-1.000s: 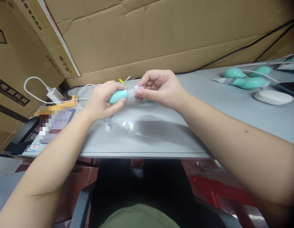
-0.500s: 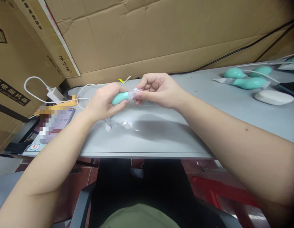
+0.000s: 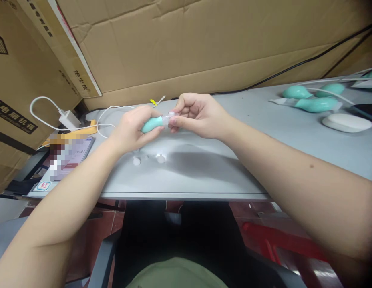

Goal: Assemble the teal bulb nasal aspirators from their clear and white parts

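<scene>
My left hand [image 3: 133, 127] is wrapped round a mint-green bulb [image 3: 151, 124], its thumb below and fingers above. A clear, see-through tip [image 3: 165, 120] sticks out of the bulb's right end. My right hand [image 3: 200, 116] pinches this clear tip between thumb and fingers, with a small round whitish part [image 3: 171, 114] showing at the fingertips. Both hands are held above the table, close together. Below them on the tabletop lie a small white round piece [image 3: 137, 161] and another whitish disc [image 3: 161, 159].
On the grey table [image 3: 188, 180], a phone [image 3: 73, 160] lies at left by a white charger [image 3: 69, 120] and its cable. Several mint-green bulbs [image 3: 318, 105] with clear wrapping and a white rounded case [image 3: 347, 123] are at right. Cardboard [image 3: 204, 44] stands behind.
My hands stay almost in the same place, both still gripping the bulb and its clear tip. My right hand has shifted very slightly.
</scene>
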The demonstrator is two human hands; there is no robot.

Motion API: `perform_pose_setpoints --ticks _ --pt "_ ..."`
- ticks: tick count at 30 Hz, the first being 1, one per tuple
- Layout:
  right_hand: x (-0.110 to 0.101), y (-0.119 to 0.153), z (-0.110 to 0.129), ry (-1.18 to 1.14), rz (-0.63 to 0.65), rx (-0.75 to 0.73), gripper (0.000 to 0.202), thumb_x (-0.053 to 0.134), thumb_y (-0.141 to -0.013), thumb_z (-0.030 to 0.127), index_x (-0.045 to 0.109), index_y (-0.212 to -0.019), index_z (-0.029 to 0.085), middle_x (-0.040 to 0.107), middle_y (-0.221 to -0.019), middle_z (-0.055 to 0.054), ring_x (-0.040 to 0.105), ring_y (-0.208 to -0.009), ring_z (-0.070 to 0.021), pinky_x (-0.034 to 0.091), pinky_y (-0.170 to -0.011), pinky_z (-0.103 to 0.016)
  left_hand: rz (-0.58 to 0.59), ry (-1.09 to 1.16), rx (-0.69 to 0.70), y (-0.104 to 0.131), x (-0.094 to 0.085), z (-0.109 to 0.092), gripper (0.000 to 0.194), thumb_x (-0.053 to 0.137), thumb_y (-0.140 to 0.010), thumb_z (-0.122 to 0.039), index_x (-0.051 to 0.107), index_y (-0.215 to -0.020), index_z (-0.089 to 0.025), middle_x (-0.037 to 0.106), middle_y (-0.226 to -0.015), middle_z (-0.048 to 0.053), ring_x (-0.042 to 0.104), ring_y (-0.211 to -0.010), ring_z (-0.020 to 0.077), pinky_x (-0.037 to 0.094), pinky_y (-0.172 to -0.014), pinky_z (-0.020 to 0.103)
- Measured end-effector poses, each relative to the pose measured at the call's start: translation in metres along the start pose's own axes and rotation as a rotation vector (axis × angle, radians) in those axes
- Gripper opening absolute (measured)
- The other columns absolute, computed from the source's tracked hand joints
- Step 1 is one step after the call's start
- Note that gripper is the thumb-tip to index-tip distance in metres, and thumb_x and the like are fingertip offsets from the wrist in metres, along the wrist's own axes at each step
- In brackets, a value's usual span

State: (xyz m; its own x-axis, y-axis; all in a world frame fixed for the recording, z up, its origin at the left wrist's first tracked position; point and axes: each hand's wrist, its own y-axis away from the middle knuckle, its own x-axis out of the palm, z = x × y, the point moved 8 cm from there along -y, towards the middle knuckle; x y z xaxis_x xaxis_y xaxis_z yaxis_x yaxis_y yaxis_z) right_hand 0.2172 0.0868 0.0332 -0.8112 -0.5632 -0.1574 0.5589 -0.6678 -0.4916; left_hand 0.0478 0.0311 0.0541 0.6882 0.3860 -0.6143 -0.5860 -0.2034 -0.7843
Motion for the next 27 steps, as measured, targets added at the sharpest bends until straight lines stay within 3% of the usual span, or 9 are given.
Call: perform_pose_setpoints --ticks 19,27 --pt "0.003 0.003 0.006 0.049 -0.068 -0.064 0.062 0.108 -0.079 0.07 0.068 -0.087 0.024 0.081 -0.087 -0.002 0.078 -0.072 -0.0159 0.073 -0.07 -0.03 -0.047 -0.092 -0.033 0.003 0.004 -0.001 0.018 0.067 -0.114 -0.042 0.069 -0.118 -0.025 0.079 -0.098 0.003 0.072 -0.086 0.0207 0.054 -0.077 0.036" --pt "0.005 0.006 0.007 0.045 -0.062 0.029 0.055 0.112 -0.078 0.058 0.069 -0.085 0.025 0.078 -0.087 -0.003 0.076 -0.076 -0.017 0.071 -0.072 -0.031 0.102 -0.134 -0.131 0.007 0.009 0.011 0.027 0.064 -0.112 -0.051 0.071 -0.113 -0.024 0.078 -0.099 0.006 0.071 -0.087 0.0238 0.056 -0.08 0.039"
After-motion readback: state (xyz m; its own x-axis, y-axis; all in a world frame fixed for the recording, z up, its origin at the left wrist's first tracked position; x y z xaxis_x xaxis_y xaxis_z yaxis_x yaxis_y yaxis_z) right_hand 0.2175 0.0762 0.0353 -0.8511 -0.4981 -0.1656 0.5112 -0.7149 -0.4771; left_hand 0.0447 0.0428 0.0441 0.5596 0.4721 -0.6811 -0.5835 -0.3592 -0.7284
